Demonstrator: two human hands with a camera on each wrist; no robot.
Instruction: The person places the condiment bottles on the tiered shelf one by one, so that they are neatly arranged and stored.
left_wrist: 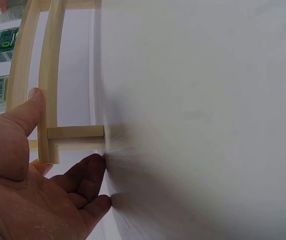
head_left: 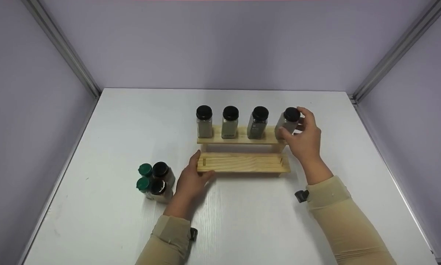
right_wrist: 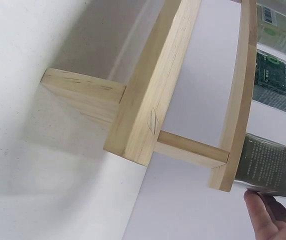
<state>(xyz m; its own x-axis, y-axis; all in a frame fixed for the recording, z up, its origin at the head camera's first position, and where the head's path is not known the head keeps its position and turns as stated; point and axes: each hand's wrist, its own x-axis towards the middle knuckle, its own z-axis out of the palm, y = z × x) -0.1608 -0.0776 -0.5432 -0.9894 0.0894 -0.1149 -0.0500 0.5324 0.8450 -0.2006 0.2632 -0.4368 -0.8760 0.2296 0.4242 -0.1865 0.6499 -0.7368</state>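
A two-step wooden rack (head_left: 244, 163) stands on the white table, its lower shelf bare. My left hand (head_left: 191, 180) grips the left end of that shelf, thumb along the front edge; the left wrist view shows the thumb (left_wrist: 30, 110) against the wood. On the upper shelf, a black-capped spice jar (head_left: 284, 124) at the right end is held between thumb and fingers of my right hand (head_left: 306, 141). Its base meets the shelf in the right wrist view, where printed text covers the jar (right_wrist: 268, 165). Three more black-capped jars (head_left: 230, 123) stand spaced along the shelf to its left.
Left of the rack, a close group of jars stands on the table (head_left: 106, 147): two with green caps (head_left: 145, 169) and two with black caps (head_left: 160, 169). Grey-lilac panels (head_left: 227, 44) enclose the table at the back and sides.
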